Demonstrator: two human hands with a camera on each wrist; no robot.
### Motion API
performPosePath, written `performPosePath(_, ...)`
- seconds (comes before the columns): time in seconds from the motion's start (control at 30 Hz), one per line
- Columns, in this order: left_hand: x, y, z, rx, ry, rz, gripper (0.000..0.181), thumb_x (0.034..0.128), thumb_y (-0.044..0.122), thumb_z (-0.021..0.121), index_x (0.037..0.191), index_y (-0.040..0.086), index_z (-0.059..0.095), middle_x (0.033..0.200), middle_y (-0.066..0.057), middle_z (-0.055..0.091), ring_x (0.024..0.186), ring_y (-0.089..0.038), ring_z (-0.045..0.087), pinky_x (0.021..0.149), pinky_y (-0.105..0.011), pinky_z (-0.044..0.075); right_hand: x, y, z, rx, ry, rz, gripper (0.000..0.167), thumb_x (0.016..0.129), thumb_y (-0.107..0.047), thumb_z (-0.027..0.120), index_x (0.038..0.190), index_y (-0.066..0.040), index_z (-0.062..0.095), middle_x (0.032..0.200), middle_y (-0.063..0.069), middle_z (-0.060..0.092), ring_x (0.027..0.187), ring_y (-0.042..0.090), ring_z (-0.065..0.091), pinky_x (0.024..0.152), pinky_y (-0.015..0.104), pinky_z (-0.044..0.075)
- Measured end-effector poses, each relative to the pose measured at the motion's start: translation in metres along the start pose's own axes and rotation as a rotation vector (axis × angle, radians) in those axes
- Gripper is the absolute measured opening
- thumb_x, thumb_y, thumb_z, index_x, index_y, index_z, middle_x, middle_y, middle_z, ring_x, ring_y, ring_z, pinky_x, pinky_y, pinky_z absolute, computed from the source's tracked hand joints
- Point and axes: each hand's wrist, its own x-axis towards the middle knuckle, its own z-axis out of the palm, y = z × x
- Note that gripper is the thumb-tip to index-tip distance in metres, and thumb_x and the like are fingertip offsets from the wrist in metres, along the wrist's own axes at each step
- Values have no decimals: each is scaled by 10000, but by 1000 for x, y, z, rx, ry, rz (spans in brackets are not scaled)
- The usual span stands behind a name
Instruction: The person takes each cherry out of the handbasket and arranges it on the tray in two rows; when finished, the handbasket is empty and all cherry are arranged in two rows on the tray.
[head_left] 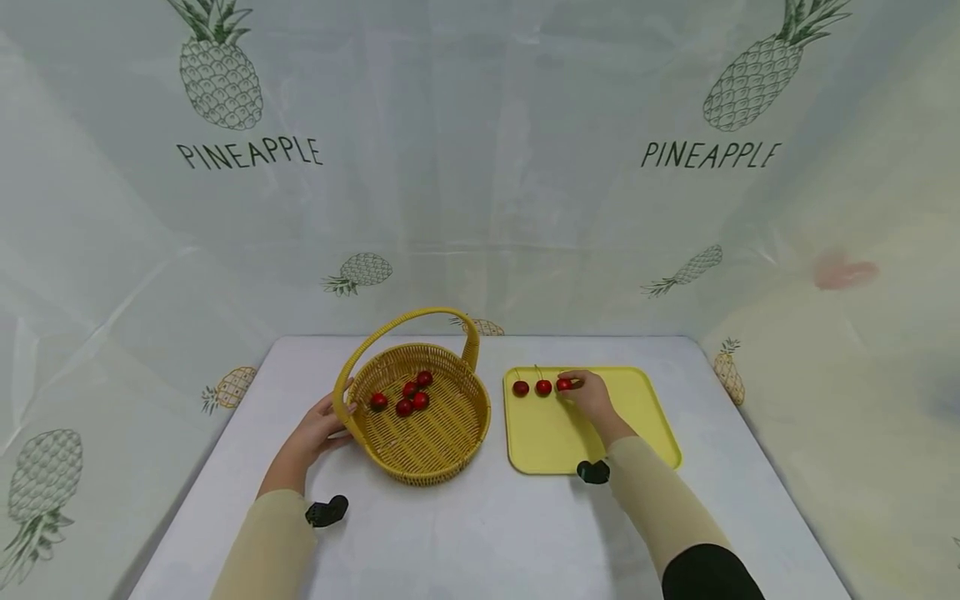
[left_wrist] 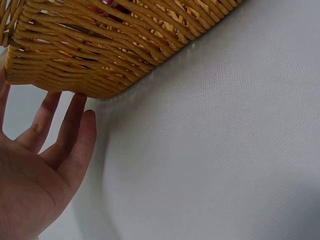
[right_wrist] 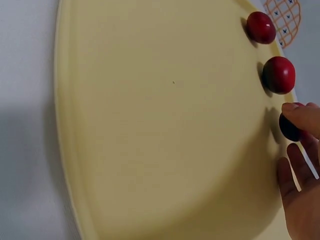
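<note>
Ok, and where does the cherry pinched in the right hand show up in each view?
Head: right of centre, the cherry in the right hand, rightmost of three over the yellow tray.
Left wrist: not in it.
Right wrist: right edge, about mid-height, lowest of the three.
Shared landmark: the white tabletop, in every view.

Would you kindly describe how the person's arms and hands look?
The left hand and right hand are ungloved. The left sleeve and right sleeve are long and beige, with a dark piece beside each cuff; a black section shows farther up the right arm.
</note>
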Motion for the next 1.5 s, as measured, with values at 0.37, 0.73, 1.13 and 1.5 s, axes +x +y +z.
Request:
performPosePath(0.37,1,-1,2,5,6,-2,696,963,284,632,1555,265,266,1465,-216,403,1104,-267,606,925,-487,495,-2,-4,1,-11,-8,1,338,855,27,709,1188,46,654,1150,232,610,972,324,569,738,329,492)
performPosePath(0.73,1,0,2,-5,-8,2,705,960,299,636,1556,267,262,1471,-205,403,1126,-270,595,918,-472,502,-1,-2,2,-40,-10,6,350,860,14,707,1204,39,647,1169,232,597,996,341,568,740,338,503)
performPosePath(1.13,-1,0,0,0,-3,5,710,960,297,635,1558,259,256,1469,-208,399,1123,-278,596,901,-456,514,-1,-1,-2,-50,-21,-2,382,857,-20,725,1229,14,645,1204,222,563,1004,335,532,725,346,485)
performPosePath(1.5,-1,1,1,7,-12,-1,704,974,296,612,1564,260,230,1477,-224,381,1111,-266,599,924,-480,496,-10,-14,-18,-30,-46,-50,379,898,-55,685,1270,-11,626,1389,206,453,1197,402,466,869,493,488)
